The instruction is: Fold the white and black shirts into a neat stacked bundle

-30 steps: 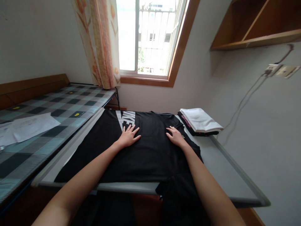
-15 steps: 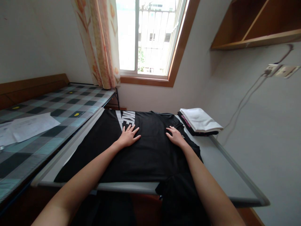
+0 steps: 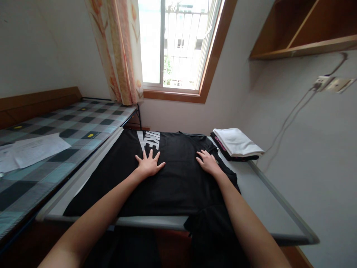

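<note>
A black T-shirt with a white printed logo lies spread over a light table, its hem to the left and its collar side to the right. One sleeve droops over the table's front edge. My left hand rests flat on the shirt just below the logo, fingers spread. Near the collar end, my right hand lies on the cloth with its fingers stretched out. Neither hand grips the fabric. Behind the right hand sits a stack of folded clothes, a white one on top of a black one.
To the left stands a bed with a checked mattress, and papers lie on it. A curtain hangs beside the window. On the right wall are a wooden shelf and a socket with a hanging cable.
My left hand has slid slightly left and towards me on the shirt, its fingers spreading wider. My right hand has barely shifted, and the shirt lies as before.
</note>
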`<state>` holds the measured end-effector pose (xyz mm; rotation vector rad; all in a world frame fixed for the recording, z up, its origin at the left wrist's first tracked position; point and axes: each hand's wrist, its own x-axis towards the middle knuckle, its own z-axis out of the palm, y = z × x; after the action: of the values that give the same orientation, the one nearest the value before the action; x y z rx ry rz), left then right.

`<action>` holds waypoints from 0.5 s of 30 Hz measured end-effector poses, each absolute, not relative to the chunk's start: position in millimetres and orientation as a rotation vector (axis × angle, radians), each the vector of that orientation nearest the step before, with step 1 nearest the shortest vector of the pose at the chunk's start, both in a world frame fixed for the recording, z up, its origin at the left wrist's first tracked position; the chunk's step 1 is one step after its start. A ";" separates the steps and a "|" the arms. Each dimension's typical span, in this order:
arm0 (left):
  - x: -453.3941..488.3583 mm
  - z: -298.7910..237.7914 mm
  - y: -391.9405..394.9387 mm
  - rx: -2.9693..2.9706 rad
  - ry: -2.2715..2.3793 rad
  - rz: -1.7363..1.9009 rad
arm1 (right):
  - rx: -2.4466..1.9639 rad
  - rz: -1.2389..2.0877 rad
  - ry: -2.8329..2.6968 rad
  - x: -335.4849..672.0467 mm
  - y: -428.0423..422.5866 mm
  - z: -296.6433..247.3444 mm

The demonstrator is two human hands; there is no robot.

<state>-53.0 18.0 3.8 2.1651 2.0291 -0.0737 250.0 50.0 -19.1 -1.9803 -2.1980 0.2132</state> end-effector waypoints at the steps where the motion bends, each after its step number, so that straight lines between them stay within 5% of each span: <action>1: -53.9 4.6 16.9 2.132 2.051 -0.093 | -2.020 0.214 -2.214 246.6 47.4 -17.7; 15: -60.2 -1.0 41.5 2.095 2.027 -0.072 | -2.187 0.176 -2.245 226.9 62.1 -13.2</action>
<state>-60.2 41.5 -1.0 2.0951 2.0267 -0.0717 226.9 62.1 -13.2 -2.1869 -2.2450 0.1760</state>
